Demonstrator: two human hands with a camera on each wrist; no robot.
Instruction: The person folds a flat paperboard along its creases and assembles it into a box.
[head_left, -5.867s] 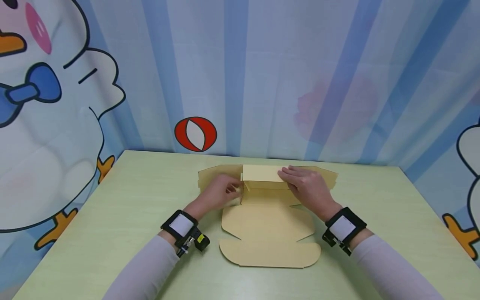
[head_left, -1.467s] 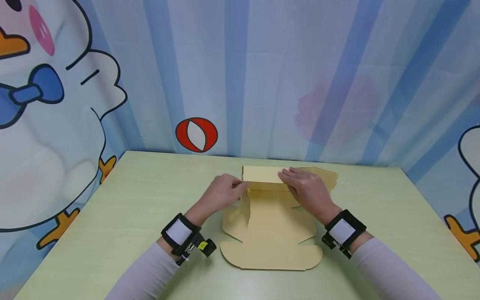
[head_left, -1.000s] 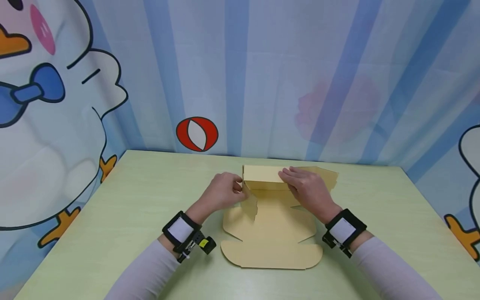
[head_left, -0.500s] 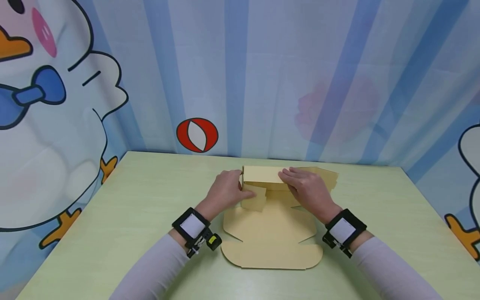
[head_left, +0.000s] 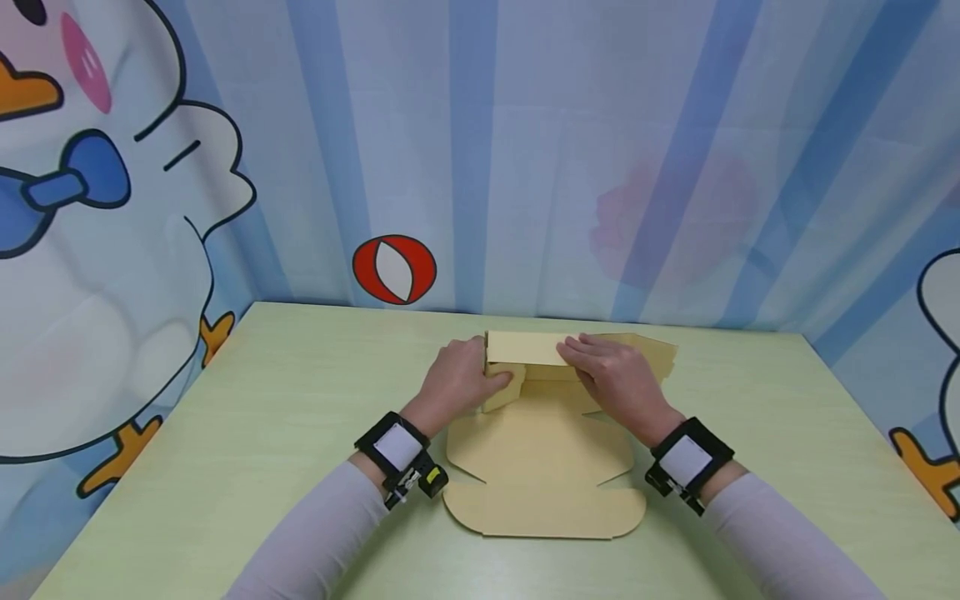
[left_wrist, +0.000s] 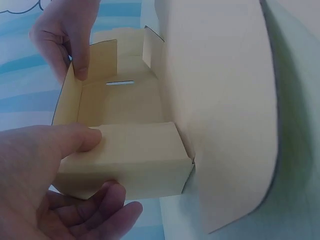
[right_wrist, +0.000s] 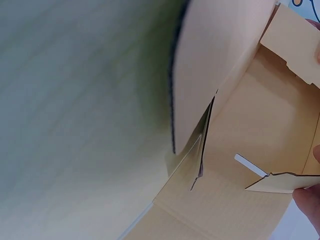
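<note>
Now, near the far edge of the desk (head_left: 337, 358), the left hand (head_left: 456, 382) pinches the bent left flap (head_left: 510, 398) of the cardboard box (head_left: 540, 450), the right hand (head_left: 618, 375) pinches its far panel (head_left: 525, 347), and this seems like side-folding, with the right flap (head_left: 652, 350) likely needing bending next.

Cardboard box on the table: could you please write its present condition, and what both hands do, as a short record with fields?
object: cardboard box, partly folded
support: pale table
left hand: pinches the left side flap, thumb on its inner side
right hand: grips the far panel
left side flap: folded inward
right side flap: spread outward
near panel: extends toward the person, corners rounded
backdrop: blue striped curtain with cartoon prints
</note>
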